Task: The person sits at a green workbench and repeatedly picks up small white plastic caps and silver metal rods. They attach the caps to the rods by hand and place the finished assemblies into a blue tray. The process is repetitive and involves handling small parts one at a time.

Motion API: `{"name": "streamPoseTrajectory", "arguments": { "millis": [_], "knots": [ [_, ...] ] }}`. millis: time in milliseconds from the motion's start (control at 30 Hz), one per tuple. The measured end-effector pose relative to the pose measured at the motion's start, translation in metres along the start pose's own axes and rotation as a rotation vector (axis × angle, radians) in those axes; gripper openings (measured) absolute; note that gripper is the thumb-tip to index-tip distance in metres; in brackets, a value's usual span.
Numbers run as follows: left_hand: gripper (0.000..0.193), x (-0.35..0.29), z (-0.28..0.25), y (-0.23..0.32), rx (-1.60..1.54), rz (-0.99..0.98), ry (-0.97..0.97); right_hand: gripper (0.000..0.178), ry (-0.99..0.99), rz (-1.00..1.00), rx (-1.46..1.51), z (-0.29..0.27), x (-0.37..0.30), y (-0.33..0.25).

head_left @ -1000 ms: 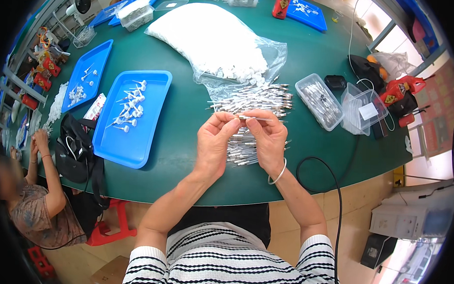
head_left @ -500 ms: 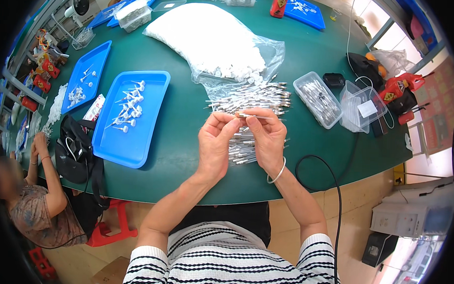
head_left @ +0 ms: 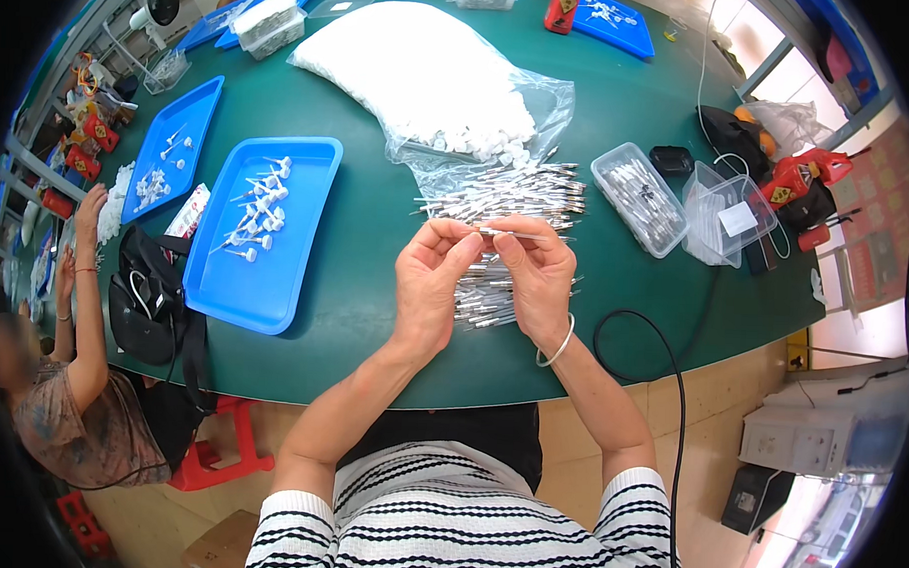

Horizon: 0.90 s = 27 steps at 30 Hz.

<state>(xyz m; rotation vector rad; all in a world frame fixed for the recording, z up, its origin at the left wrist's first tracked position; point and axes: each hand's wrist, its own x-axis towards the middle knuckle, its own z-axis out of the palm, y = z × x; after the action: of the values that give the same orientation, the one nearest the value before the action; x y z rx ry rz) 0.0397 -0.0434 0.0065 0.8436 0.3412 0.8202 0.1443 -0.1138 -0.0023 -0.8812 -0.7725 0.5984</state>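
One broad dark-green round table (head_left: 377, 221) carries everything; on its far side lies one big clear plastic bag of small white caps (head_left: 422, 78), its mouth open toward the person; to the left sit two blue rectangular plastic trays in clear view, the nearer tray (head_left: 261, 232) holding roughly a dozen white-capped metal pins, the farther tray (head_left: 174, 144) holding a smaller scatter of the same, too small to count; more blue trays lie at the far rim. To the right stand two clear plastic boxes, one long box (head_left: 640, 198) filled with thin metal parts, one squarer box (head_left: 727, 215) with a white label. One black cable (head_left: 662, 356) loops at the near edge. One heap of thin silver metal pins (head_left: 513, 191), far too many to count, lies just beyond the hands and continues beneath them. The left hand (head_left: 429, 283) and right hand (head_left: 535, 277) meet above that heap, both nearly closed, thumbs and forefingers pinching one slim silver pin (head_left: 506, 232) held level between them; the right wrist wears one thin pale bangle (head_left: 558, 343).
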Motion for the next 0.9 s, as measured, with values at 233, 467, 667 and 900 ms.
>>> {"name": "streamPoseTrajectory", "arguments": {
  "millis": [233, 467, 667, 900],
  "knots": [
    [0.008, 0.0, -0.0008, 0.0001, 0.0, 0.003, 0.004, 0.014, 0.0, -0.002, -0.004, 0.0, 0.0002, 0.0017],
    [0.008, -0.0017, 0.0024, -0.0012, -0.057, 0.008, 0.014, 0.014, 0.0, -0.003, 0.01, -0.0005, -0.0012, 0.0023],
    [0.008, -0.0022, 0.0035, -0.0011, -0.067, 0.011, 0.011, 0.014, 0.014, 0.015, 0.033, -0.0004, -0.0016, 0.0018],
    [0.008, -0.0024, 0.0011, -0.0035, -0.09, 0.035, -0.005, 0.014, 0.007, 0.02, 0.06, 0.0, -0.0016, 0.0018]
  ]
}}
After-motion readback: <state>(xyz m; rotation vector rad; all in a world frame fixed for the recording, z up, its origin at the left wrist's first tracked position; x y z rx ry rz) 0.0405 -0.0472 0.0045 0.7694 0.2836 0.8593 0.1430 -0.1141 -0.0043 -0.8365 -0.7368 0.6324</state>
